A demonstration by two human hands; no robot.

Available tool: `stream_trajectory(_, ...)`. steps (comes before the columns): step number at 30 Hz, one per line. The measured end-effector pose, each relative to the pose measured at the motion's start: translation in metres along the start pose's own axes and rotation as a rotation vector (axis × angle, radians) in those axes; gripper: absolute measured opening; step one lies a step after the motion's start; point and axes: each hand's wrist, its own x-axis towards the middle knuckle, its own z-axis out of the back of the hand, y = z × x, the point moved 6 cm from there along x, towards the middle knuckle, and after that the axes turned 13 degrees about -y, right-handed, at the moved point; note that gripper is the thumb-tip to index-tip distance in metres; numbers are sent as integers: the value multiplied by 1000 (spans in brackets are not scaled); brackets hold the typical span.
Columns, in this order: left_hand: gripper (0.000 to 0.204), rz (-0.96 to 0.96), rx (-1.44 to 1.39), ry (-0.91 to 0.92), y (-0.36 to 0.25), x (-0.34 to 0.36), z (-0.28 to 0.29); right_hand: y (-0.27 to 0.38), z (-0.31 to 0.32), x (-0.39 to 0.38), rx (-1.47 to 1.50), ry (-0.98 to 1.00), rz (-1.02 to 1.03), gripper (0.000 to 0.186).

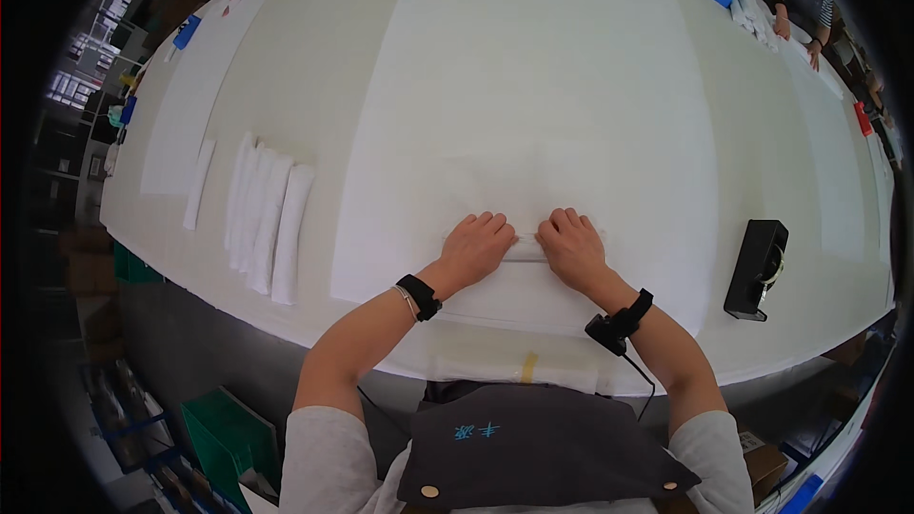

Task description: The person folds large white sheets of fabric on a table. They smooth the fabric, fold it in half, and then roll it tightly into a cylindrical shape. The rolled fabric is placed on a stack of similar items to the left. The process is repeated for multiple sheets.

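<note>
A large white sheet (543, 67) lies flat on the table in front of me, stretching away toward the far side. Across its near part runs a narrow white roll (526, 249), with a fold line just below it. My left hand (478, 249) is closed on the roll, fingers curled over and thumb inward. A short gap to the right, my right hand (573, 251) grips the same roll in the same way. The fingertips hide part of it, and I cannot tell whether the material is cloth or thin foam.
Several finished white rolls (292, 233) lie side by side at left, one thinner roll (199, 186) apart. A black tape dispenser (752, 271) stands at right. A wrapped white bundle (476, 365) lies along the near edge. Co-workers' hands (798, 38) show at far right and far left.
</note>
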Motion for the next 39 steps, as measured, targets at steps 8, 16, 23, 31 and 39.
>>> stream_trajectory(8, 13, 191, -197, -13, 23, 7, -2, -33, -16, 15, 189, 159, -295, 10)
stream_trajectory(16, 47, 63, -71, -4, 30, -36, 23, -32, -19, 12, 80, 57, -170, 12)
stream_trajectory(23, 51, 103, 56, -6, 2, -20, 18, -37, -23, 18, 55, 154, -202, 11)
stream_trajectory(31, 43, 44, -6, -57, 10, -22, 10, -42, 17, -11, 248, -96, -23, 9)
stream_trajectory(39, 17, 200, -168, 223, 32, 8, 8, -71, 1, 3, 171, 81, -283, 18)
